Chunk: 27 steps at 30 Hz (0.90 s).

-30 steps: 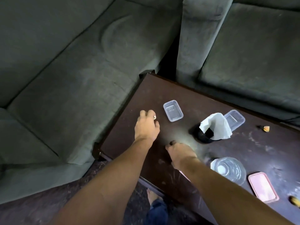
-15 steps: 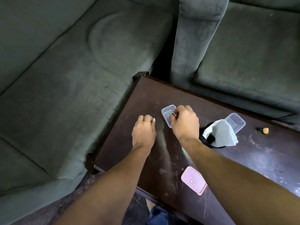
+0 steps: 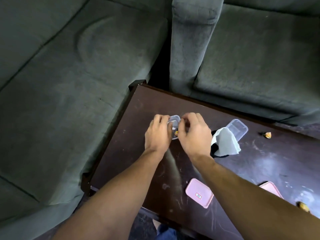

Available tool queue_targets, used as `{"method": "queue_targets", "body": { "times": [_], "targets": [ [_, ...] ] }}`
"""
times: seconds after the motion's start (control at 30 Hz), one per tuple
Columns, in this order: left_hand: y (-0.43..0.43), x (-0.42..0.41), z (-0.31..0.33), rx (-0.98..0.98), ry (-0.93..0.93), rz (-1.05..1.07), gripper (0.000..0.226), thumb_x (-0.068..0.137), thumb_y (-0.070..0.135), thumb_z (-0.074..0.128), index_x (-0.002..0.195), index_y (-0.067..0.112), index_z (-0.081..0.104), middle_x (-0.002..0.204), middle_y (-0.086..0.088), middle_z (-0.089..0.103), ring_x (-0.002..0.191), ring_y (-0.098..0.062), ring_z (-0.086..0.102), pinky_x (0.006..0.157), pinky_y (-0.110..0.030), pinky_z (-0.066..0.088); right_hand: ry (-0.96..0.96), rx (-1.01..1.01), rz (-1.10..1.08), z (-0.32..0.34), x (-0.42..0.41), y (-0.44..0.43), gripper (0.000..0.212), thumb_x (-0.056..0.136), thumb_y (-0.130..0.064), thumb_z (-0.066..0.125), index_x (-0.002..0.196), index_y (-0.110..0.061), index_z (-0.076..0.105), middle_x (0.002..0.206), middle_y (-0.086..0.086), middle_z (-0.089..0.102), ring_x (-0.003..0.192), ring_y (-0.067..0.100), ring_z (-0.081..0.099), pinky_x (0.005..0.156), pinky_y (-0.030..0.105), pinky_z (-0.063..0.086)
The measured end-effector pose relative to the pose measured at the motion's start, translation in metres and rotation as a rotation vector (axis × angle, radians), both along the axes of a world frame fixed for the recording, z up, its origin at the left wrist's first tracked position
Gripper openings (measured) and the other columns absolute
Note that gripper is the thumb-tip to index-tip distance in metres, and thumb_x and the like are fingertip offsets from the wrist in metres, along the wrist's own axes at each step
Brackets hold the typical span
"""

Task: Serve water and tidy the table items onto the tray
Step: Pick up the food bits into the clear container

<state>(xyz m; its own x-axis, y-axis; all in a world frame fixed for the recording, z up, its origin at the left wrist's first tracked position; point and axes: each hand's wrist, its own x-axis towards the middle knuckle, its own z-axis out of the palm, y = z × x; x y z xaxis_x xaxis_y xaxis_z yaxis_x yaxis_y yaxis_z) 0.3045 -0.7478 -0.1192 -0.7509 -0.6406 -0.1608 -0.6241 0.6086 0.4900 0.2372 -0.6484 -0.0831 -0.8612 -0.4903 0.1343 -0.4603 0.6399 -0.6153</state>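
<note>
A small clear plastic container (image 3: 174,119) sits on the dark wooden table (image 3: 131,153) near its far left corner. My left hand (image 3: 156,134) curls its fingers round the container's left rim. Opposite it, my right hand (image 3: 194,134) has curled fingers at the right rim. Between the hands, a small white bit and an orange wrapped bit (image 3: 176,134) lie inside the container. Most of the container is hidden by my hands. No tray or water is in view.
A second clear container (image 3: 238,126) stands at the right behind a white tissue (image 3: 225,141) draped over a black object (image 3: 214,150). Two pink lids (image 3: 199,194) (image 3: 270,188) lie near the front edge. Wrapped candies (image 3: 267,135) (image 3: 303,206) lie further right. Grey sofas border the table.
My right hand moved from the table's front up to the small container. My left hand then shifted right to its other side. Small bits now lie in the container.
</note>
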Motion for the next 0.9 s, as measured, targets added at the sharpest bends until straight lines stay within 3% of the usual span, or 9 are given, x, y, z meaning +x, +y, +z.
{"method": "queue_targets", "body": {
  "times": [0.17,0.23,0.37,0.5,0.6,0.7,0.77,0.9],
  "targets": [
    [0.002,-0.004,-0.006,0.003,-0.041,0.13,0.032,0.101,0.033,0.048,0.129,0.018,0.055,0.125,-0.013,0.054,0.112,-0.038,0.058,0.088,-0.049,0.047,0.023,-0.412,-0.113,0.05,-0.031,-0.025,0.011,0.09,-0.018,0.059,0.093,-0.014,0.069,0.083,0.001,0.067,0.077,0.022,0.063,0.072,0.033,0.048],
    [0.005,-0.007,-0.008,0.039,-0.061,0.182,0.033,0.101,0.035,0.048,0.129,0.019,0.053,0.125,-0.012,0.057,0.109,-0.04,0.06,0.087,-0.049,0.048,0.024,-0.421,-0.292,0.064,-0.069,-0.023,0.016,0.086,-0.025,0.057,0.091,-0.018,0.07,0.081,0.0,0.071,0.079,0.023,0.066,0.073,0.032,0.047],
    [0.014,-0.015,-0.011,0.034,-0.086,0.166,0.034,0.099,0.034,0.051,0.13,0.021,0.05,0.124,-0.009,0.061,0.108,-0.039,0.062,0.082,-0.047,0.049,-0.235,0.066,-0.565,0.055,-0.154,0.036,0.032,0.084,-0.034,0.053,0.105,-0.018,0.07,0.107,0.011,0.073,0.106,0.035,0.065,0.086,0.033,0.05],
    [0.016,-0.021,-0.015,0.003,-0.082,0.158,0.031,0.098,0.025,0.053,0.129,0.021,0.05,0.122,-0.01,0.06,0.104,-0.041,0.062,0.08,-0.048,0.049,-0.383,0.443,-0.52,0.023,-0.169,0.096,0.034,0.082,-0.029,0.057,0.108,-0.01,0.069,0.118,0.023,0.066,0.108,0.042,0.063,0.088,0.039,0.05],
    [0.017,-0.024,-0.017,-0.025,-0.076,0.14,0.033,0.098,0.022,0.052,0.131,0.022,0.051,0.123,-0.011,0.058,0.103,-0.043,0.062,0.08,-0.049,0.049,-0.436,0.57,-0.456,0.004,-0.163,0.11,0.041,0.08,-0.038,0.06,0.109,-0.011,0.068,0.118,0.021,0.065,0.106,0.041,0.064,0.087,0.039,0.049],
    [0.018,-0.025,-0.018,-0.036,-0.058,0.121,0.037,0.098,0.02,0.052,0.135,0.023,0.052,0.123,-0.011,0.057,0.102,-0.042,0.062,0.082,-0.05,0.05,-0.576,0.642,-0.458,-0.011,-0.156,0.104,0.074,0.072,-0.065,0.066,0.121,-0.011,0.053,0.122,0.016,0.063,0.107,0.037,0.066,0.097,0.045,0.051],
    [0.021,-0.025,-0.018,-0.044,-0.041,0.101,0.037,0.099,0.022,0.052,0.136,0.023,0.053,0.122,-0.011,0.057,0.102,-0.041,0.062,0.083,-0.05,0.05,-0.665,0.635,-0.478,-0.017,-0.15,0.095,0.095,0.062,-0.076,0.07,0.126,-0.011,0.043,0.124,0.015,0.06,0.108,0.036,0.066,0.094,0.048,0.054],
    [0.022,-0.024,-0.019,-0.083,-0.039,0.09,0.039,0.101,0.029,0.05,0.139,0.025,0.052,0.121,-0.01,0.056,0.104,-0.037,0.062,0.082,-0.048,0.051,-0.734,0.61,-0.49,-0.025,-0.146,0.086,0.086,0.061,-0.058,0.079,0.123,-0.012,0.042,0.123,0.015,0.057,0.102,0.037,0.068,0.087,0.047,0.059]
  ]
}}
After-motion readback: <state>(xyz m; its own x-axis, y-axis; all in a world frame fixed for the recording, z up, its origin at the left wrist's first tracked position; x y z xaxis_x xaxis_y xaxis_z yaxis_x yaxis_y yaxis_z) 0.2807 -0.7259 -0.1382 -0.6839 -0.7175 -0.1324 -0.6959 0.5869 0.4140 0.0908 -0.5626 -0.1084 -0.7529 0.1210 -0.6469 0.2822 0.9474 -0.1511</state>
